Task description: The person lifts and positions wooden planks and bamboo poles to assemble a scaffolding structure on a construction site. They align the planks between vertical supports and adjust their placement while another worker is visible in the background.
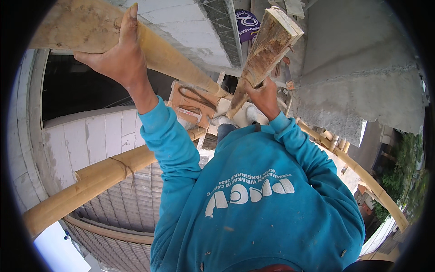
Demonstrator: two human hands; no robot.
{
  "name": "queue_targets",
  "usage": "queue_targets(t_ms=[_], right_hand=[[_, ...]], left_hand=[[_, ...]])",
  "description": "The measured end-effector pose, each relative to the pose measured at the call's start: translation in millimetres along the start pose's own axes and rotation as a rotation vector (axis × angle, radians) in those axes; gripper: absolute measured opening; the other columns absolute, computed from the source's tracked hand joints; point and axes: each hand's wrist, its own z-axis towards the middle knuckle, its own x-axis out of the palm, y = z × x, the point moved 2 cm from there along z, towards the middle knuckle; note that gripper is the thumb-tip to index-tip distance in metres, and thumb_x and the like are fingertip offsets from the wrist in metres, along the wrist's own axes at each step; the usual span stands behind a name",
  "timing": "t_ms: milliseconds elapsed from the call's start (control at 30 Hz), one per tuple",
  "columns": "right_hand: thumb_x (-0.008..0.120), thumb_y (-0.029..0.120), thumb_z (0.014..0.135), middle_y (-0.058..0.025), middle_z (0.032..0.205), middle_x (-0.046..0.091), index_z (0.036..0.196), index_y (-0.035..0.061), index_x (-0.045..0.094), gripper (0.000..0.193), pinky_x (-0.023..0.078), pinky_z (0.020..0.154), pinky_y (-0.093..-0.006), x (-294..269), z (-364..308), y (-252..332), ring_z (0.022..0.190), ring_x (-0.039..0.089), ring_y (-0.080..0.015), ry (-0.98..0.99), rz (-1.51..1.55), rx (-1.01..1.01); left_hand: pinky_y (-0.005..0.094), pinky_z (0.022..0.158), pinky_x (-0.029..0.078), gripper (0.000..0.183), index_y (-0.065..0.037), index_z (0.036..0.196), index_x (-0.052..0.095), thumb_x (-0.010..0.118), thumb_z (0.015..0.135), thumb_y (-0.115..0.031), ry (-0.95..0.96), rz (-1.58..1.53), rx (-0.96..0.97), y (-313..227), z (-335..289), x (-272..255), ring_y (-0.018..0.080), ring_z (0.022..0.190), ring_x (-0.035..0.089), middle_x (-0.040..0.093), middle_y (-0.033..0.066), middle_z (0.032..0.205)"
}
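Note:
High on the left, my left hand (120,56) grips a thick yellow bamboo pole (176,59), thumb and one finger spread along its side. Its other fingers are hidden. My right hand (265,96) is closed on the edge of a long, rough wooden beam (267,43), which is stained and slants from upper right down toward my feet. The beam's lower end reaches close to my white footwear (252,113). Both arms stretch forward in teal sleeves.
Below are an orange-brown board (192,106) and a dark coiled cord (197,97). A tied bamboo pole (104,174) crosses at left, another (362,174) at right. Block walls (104,131) and a concrete slab (358,81) flank me. Part of a purple garment (247,25) shows beyond.

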Motion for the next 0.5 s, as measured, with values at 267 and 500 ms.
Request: queue_targets(t_ms=[267, 500], right_hand=[[0.079, 0.022, 0.080, -0.0195, 0.106, 0.072, 0.120, 0.0006, 0.061, 0.049, 0.056, 0.081, -0.0406, 12.4, 11.8, -12.9, 0.096, 0.071, -0.0356, 0.039, -0.134, -0.059], [0.078, 0.023, 0.081, -0.0170, 0.106, 0.072, 0.122, 0.0025, 0.060, 0.049, 0.054, 0.085, -0.0400, 8.0, 4.5, -18.6, 0.098, 0.070, -0.0329, 0.066, -0.024, 0.023]], left_hand=[[0.0343, 0.098, 0.056, 0.080, 0.008, 0.126, 0.033, 0.090, 0.071, -0.003, 0.004, -0.091, -0.022, -2.8, -2.1, 2.2, 0.0239, 0.112, 0.060, 0.053, 0.0208, 0.123], [0.0360, 0.100, 0.057, 0.082, 0.006, 0.130, 0.030, 0.089, 0.073, -0.003, -0.009, -0.124, -0.093, -10.1, -3.4, 3.6, 0.0239, 0.113, 0.060, 0.051, 0.0220, 0.125]])
